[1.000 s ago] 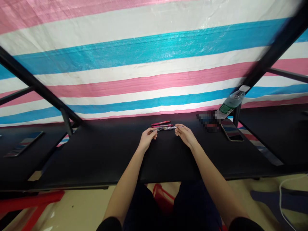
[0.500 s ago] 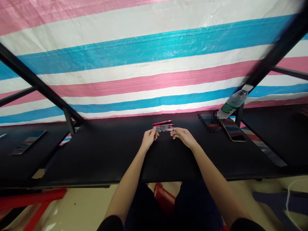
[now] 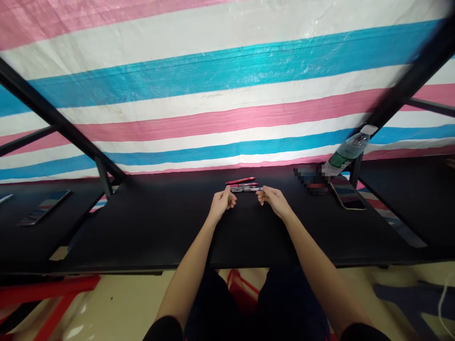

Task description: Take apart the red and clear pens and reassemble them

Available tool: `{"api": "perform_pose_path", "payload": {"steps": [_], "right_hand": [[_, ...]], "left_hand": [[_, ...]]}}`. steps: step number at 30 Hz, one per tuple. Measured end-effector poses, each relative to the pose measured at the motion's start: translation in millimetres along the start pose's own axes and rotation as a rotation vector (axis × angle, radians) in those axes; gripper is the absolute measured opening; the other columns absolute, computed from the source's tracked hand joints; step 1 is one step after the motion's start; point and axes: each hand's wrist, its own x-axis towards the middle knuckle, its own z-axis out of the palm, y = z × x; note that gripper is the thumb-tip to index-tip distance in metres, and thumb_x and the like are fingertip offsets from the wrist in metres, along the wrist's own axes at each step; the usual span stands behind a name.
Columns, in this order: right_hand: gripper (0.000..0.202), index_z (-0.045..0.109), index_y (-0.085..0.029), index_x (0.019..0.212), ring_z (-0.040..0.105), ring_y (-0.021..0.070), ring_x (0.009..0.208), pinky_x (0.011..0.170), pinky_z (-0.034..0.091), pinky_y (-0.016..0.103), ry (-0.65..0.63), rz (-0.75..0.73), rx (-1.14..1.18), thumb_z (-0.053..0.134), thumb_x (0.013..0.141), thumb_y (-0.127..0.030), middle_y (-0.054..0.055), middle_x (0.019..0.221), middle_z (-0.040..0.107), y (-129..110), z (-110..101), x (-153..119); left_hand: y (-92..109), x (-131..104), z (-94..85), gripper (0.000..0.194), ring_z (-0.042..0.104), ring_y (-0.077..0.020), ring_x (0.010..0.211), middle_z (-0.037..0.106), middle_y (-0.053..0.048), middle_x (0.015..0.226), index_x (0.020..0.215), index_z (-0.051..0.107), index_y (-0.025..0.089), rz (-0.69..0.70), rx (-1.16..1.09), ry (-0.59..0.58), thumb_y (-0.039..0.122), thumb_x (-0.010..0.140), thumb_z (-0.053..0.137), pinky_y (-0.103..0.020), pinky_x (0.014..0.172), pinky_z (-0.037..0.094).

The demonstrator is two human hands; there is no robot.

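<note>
Several pens lie side by side near the back of the black table (image 3: 149,227). The farthest is a red pen (image 3: 241,180), slightly tilted and apart from the others. Nearer to me, a pen with a clear barrel and grey end (image 3: 245,189) runs between my hands. My left hand (image 3: 221,202) pinches its left end between thumb and fingers. Its right end is between the thumb and fingers of my right hand (image 3: 273,199). Another red pen (image 3: 247,184) lies just behind it, partly overlapped in view.
A clear bottle with a green label (image 3: 346,154) leans at the back right beside a phone (image 3: 347,193) and a blurred dark item (image 3: 313,177). Another phone (image 3: 44,207) lies on the left table. Black metal posts flank the table; a striped sheet (image 3: 227,113) hangs behind.
The nearest pens are now closer together, and my right hand has shifted slightly right. The view has moved slightly.
</note>
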Motion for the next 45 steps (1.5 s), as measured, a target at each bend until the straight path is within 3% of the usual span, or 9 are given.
{"api": "perform_pose_path", "payload": {"steps": [3,6,9,16,23,28,34,39,45], "right_hand": [[0.045,0.067,-0.015,0.068,0.054,0.0139,0.059,0.052,0.044,0.029,-0.005,-0.001,-0.013,0.067,0.077,-0.059,0.005,0.066,0.061,-0.8,0.2,-0.1],[0.045,0.067,-0.015,0.069,0.054,0.0142,0.058,0.051,0.044,0.029,0.011,-0.005,-0.007,0.067,0.075,-0.060,0.004,0.064,0.059,-2.1,0.4,-0.4],[0.045,0.067,-0.015,0.069,0.053,0.0140,0.057,0.051,0.044,0.029,0.013,-0.006,0.008,0.068,0.075,-0.060,0.004,0.063,0.059,-2.7,0.9,-0.7],[0.045,0.066,-0.016,0.071,0.052,0.0133,0.056,0.052,0.044,0.030,-0.007,-0.003,-0.021,0.066,0.076,-0.060,0.005,0.066,0.060,-1.6,1.0,-0.2],[0.043,0.067,-0.016,0.072,0.053,0.0131,0.057,0.053,0.044,0.028,-0.005,-0.014,0.005,0.066,0.078,-0.058,0.003,0.065,0.059,0.3,-1.7,0.1],[0.044,0.067,-0.015,0.074,0.053,0.0132,0.056,0.052,0.044,0.029,-0.009,-0.002,-0.022,0.066,0.077,-0.059,0.004,0.065,0.059,-0.3,0.4,0.1],[0.045,0.068,-0.015,0.074,0.052,0.0127,0.056,0.049,0.042,0.027,0.013,-0.015,-0.019,0.065,0.077,-0.060,0.003,0.063,0.058,-0.2,0.2,0.0],[0.046,0.068,-0.015,0.074,0.052,0.0134,0.056,0.049,0.042,0.028,-0.007,-0.025,-0.058,0.064,0.078,-0.061,0.004,0.064,0.058,0.2,0.6,0.2],[0.047,0.065,-0.016,0.068,0.047,0.0112,0.049,0.045,0.037,0.026,0.007,-0.017,-0.088,0.065,0.077,-0.062,0.002,0.057,0.055,0.1,-0.6,0.8]], "left_hand": [[2.0,-1.2,-0.2,0.052,0.046,-0.0084,0.045,0.053,-0.003,0.053,0.063,0.060,0.012,-0.001,0.011,-0.016,0.060,0.082,0.056,-0.021,0.040,0.027],[5.5,-2.7,0.8,0.039,0.052,-0.0095,0.053,0.059,-0.004,0.066,0.080,0.063,0.012,0.042,-0.060,-0.051,0.051,0.077,0.067,-0.021,0.044,0.034],[6.0,-2.7,2.4,0.040,0.055,-0.0108,0.058,0.061,-0.003,0.073,0.093,0.062,0.014,0.054,-0.093,-0.070,0.049,0.075,0.070,-0.022,0.046,0.038],[-1.2,-0.4,0.8,0.055,0.046,-0.0082,0.043,0.053,-0.002,0.053,0.064,0.059,0.013,-0.003,0.076,-0.063,0.064,0.083,0.052,-0.022,0.040,0.028],[0.6,-1.3,2.7,0.039,0.052,-0.0090,0.053,0.059,-0.001,0.069,0.094,0.063,0.014,0.091,-0.016,-0.086,0.049,0.077,0.068,-0.021,0.045,0.038],[0.1,-2.3,2.1,0.048,0.047,-0.0079,0.045,0.053,-0.001,0.057,0.070,0.058,0.013,0.040,0.084,-0.083,0.059,0.085,0.052,-0.021,0.039,0.030],[-0.5,-2.1,1.7,0.038,0.048,-0.0070,0.046,0.059,0.000,0.066,0.095,0.061,0.015,0.097,0.073,-0.110,0.048,0.078,0.066,-0.021,0.044,0.038],[-0.3,-3.2,3.0,0.049,0.049,-0.0090,0.043,0.055,-0.002,0.057,0.074,0.059,0.013,0.024,0.126,-0.106,0.060,0.085,0.050,-0.021,0.037,0.032],[4.2,-4.8,0.4,0.038,0.046,-0.0066,0.044,0.057,0.000,0.059,0.075,0.060,0.015,0.108,0.163,-0.154,0.052,0.083,0.059,-0.020,0.043,0.035]]}}
